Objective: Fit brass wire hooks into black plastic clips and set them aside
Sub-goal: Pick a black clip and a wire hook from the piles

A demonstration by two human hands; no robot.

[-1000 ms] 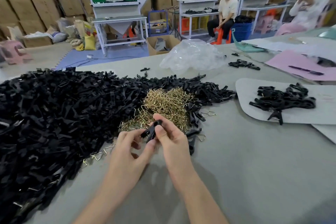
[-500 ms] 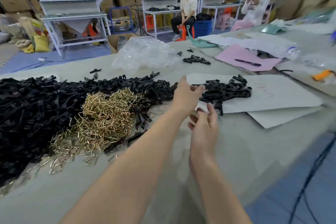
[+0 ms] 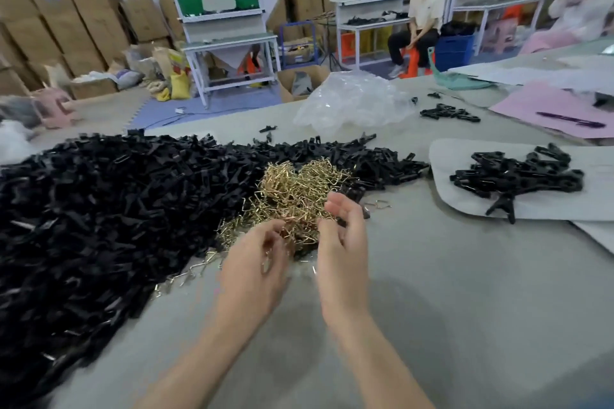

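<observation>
A big heap of black plastic clips [image 3: 99, 209] covers the left of the grey table [image 3: 465, 309]. A tangle of brass wire hooks [image 3: 299, 186] lies against its right side. My left hand [image 3: 255, 262] is at the near edge of the brass tangle, fingers curled, with brass wire showing between them. My right hand [image 3: 342, 236] hovers just to its right, palm turned left, fingers relaxed and holding nothing. Finished clips [image 3: 515, 176] lie in a small pile on a pale sheet [image 3: 465, 209] at the right.
A crumpled clear plastic bag [image 3: 352, 103] sits behind the heaps. Several loose clips [image 3: 448, 113] lie near a pink sheet [image 3: 548, 109] with a pen [image 3: 569, 119]. People sit at racks beyond the table. Loose hooks [image 3: 186, 279] trail along the heap's near edge.
Both hands, which held a clip and then reached right toward the finished pile, are back at the brass hooks. The clip is no longer in them. The view swung back left.
</observation>
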